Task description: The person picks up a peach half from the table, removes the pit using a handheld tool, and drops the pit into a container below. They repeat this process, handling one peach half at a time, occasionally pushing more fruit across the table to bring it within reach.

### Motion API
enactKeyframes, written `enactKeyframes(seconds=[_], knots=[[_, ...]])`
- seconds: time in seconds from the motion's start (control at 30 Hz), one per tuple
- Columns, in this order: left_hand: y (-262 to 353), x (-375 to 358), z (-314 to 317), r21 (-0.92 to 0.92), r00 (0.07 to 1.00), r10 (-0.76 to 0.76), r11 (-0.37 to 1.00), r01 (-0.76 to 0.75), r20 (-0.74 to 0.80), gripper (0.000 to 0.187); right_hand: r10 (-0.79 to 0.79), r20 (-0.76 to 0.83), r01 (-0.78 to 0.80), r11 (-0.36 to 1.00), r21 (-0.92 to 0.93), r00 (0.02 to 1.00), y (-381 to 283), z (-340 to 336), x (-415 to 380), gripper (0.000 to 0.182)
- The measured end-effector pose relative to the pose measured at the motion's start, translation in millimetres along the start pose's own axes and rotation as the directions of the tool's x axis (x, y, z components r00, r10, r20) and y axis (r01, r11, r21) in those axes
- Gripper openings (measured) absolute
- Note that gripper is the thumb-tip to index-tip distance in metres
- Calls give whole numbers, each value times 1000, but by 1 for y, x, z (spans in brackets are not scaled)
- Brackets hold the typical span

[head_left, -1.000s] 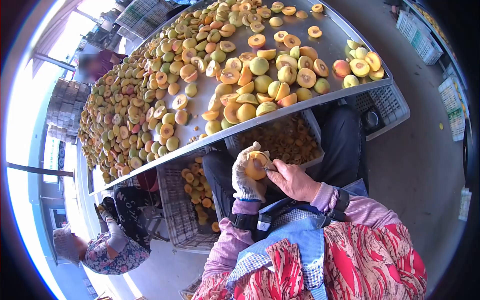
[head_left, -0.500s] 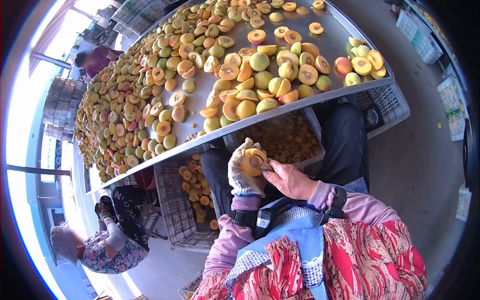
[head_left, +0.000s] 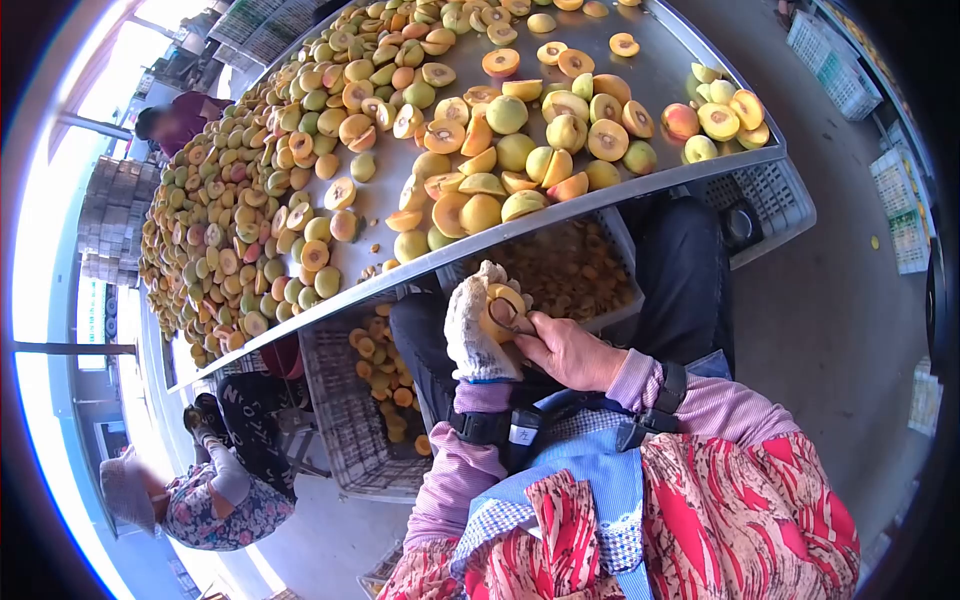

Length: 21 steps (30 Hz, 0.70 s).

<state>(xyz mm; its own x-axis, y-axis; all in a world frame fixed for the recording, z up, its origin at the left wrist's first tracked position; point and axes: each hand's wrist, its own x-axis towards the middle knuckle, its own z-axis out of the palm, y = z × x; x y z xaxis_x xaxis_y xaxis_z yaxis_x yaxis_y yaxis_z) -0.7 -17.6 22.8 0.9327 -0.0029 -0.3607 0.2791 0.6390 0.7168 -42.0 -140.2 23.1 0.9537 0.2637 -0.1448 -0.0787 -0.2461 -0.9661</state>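
Observation:
My left hand (head_left: 472,330), in a white knitted glove, is closed around a yellow peach half (head_left: 507,300) with its cut face and brown pit area turned up and to the right. My bare right hand (head_left: 572,352) is pinched against the peach's right side. From its fingers a small curved metal tool (head_left: 518,322) reaches the cut face at the pit; the handle is hidden in the hand. Both hands are above my lap, just below the metal table (head_left: 400,283). On that table lie many peach halves (head_left: 480,213).
Under the table, between my knees, a crate (head_left: 628,262) holds small brown pieces. Left of my leg stands a grey crate (head_left: 345,440) with peach halves. Another crate (head_left: 778,205) is at the right. A co-worker (head_left: 220,500) sits at lower left; another person (head_left: 185,120) is beyond the table.
Both hands have shifted slightly left with the peach half. The left hand has turned, tilting the cut face to the right. The whole view has moved a little.

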Motion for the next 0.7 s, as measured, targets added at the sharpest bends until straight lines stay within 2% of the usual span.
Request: enactKeyframes(seconds=[0.03, 0.07, 0.13, 0.17, 0.23, 0.33, 0.37, 0.4, 0.43, 0.5, 0.6, 0.7], knots=[[4, 1, 1, 1, 1000, -2, 1000, 2, -2, 35, 16, 41, -16, 1000, -8, 999, 0, -3, 1, 32], [10, 3, 2, 18, 985, -168, 986, 168, 30, 33, 33, 82, -32, 999, -15, 996, 1, -6, 1, 34], [23, 11, -2, 107, 881, -472, 878, 467, 24, 30, 6, 115, -6, 1000, -4, 993, 6, -9, -1, 35], [22, 16, -2, 105, 882, -471, 878, 467, 24, 30, -24, 141, 23, 1000, 5, 990, 9, -12, -1, 37], [20, 21, 0, 217, 872, -490, 851, 479, -7, 30, 11, 179, -9, 1000, -12, 984, 11, -14, 1, 37], [15, 22, 3, 133, 905, -424, 897, 422, -17, 31, -9, 161, -2, 998, 67, 987, 12, -13, 4, 38], [15, 24, 3, 101, 914, -406, 909, 405, -13, 31, -24, 88, 20, 999, 49, 996, 9, -9, 1, 37], [19, 21, 3, 157, 920, -389, 912, 378, 49, 32, -39, 18, 39, 999, 29, 999, 7, -7, -2, 37], [16, 17, 5, 153, 923, -383, 916, 371, 50, 32, -45, 22, 44, 999, 25, 999, 8, -5, 0, 37], [7, 6, 13, -36, 981, -187, 981, 188, 45, 33, -63, -66, 65, 997, 30, 996, 14, 2, 0, 36], [0, 1, 11, -48, 990, -131, 990, 134, 56, 32, -99, -109, 96, 995, -26, 989, 13, 2, -4, 35], [-5, -2, 14, -117, 996, -82, 989, 87, 46, 31, -74, -117, 74, 997, -1, 990, 12, 3, -4, 35]])
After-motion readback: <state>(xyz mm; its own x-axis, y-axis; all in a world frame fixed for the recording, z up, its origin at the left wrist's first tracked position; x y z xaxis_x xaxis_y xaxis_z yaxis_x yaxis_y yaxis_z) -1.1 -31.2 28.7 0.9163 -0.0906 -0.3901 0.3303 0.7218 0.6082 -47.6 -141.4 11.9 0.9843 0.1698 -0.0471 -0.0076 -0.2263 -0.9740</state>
